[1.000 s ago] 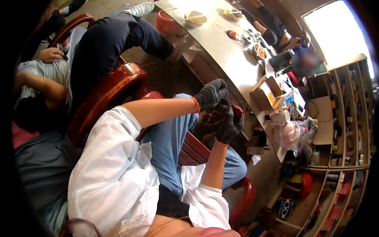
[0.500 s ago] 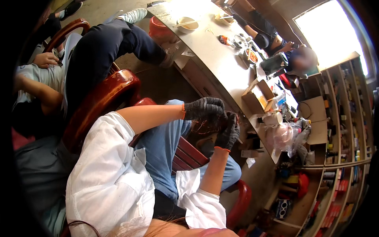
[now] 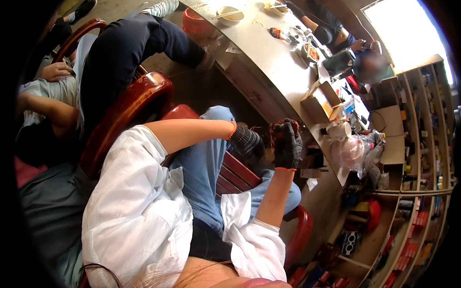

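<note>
Both of my hands wear dark grey knit gloves with orange cuffs. Raised beside the table's near edge, my right hand (image 3: 289,148) is closed around a dark red, stringy bundle (image 3: 281,129). Thin strands stick out of the bundle at the top of the fist; its exact kind is unclear. My left hand (image 3: 247,144) is apart from the bundle, lowered over the slatted red wooden chair (image 3: 235,175) between my legs. Its fingers point down and blur into the dark, so whether they hold anything cannot be seen.
A long white table (image 3: 261,62) carries bowls with chopsticks, an open cardboard box (image 3: 319,103) and plastic bags (image 3: 355,153). Shelves (image 3: 401,192) line the right side. A person in dark trousers (image 3: 129,57) sits at left; another person (image 3: 370,67) is across the table.
My hands were close together at the bundle and are now apart. The left has dropped lower; the right has risen slightly to the right with the bundle.
</note>
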The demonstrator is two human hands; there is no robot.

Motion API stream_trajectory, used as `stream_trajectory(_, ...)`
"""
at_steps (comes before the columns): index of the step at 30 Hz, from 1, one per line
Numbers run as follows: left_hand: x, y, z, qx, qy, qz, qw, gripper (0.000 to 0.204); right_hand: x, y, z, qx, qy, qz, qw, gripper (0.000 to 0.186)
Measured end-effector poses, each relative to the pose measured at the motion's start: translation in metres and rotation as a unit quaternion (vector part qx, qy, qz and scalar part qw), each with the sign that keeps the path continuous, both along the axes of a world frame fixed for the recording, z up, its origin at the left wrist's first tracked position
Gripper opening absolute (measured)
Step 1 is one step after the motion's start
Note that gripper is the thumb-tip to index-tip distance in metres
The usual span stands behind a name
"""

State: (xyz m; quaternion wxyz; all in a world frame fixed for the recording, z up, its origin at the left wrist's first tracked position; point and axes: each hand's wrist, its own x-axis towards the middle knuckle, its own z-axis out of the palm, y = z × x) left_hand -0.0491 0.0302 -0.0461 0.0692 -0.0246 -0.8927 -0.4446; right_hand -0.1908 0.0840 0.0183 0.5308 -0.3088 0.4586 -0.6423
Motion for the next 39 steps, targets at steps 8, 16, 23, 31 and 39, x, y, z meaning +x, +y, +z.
stream_trajectory(8,0.007,0.03,0.041,0.008,-0.075,-0.049,0.996,0.042,-0.026,0.002,-0.034,0.032,0.034,-0.029,0.999,0.023)
stream_trajectory(16,0.014,-0.023,0.035,0.443,0.0,0.066,0.894,0.039,-0.051,0.052,-0.041,0.039,0.025,0.091,0.995,0.042)
stream_trajectory(23,0.037,-0.06,0.038,0.585,0.022,0.195,0.787,0.061,-0.078,0.093,-0.002,-0.067,-0.162,0.155,0.972,0.038)
stream_trajectory(31,0.032,-0.026,0.026,0.207,-0.191,0.112,0.953,0.047,-0.184,0.115,0.131,-0.137,-0.207,-0.002,0.969,0.006)
stream_trajectory(39,0.042,-0.082,0.031,-0.247,-0.227,0.292,0.896,0.032,-0.324,0.198,0.182,-0.06,0.032,-0.248,0.966,0.009)
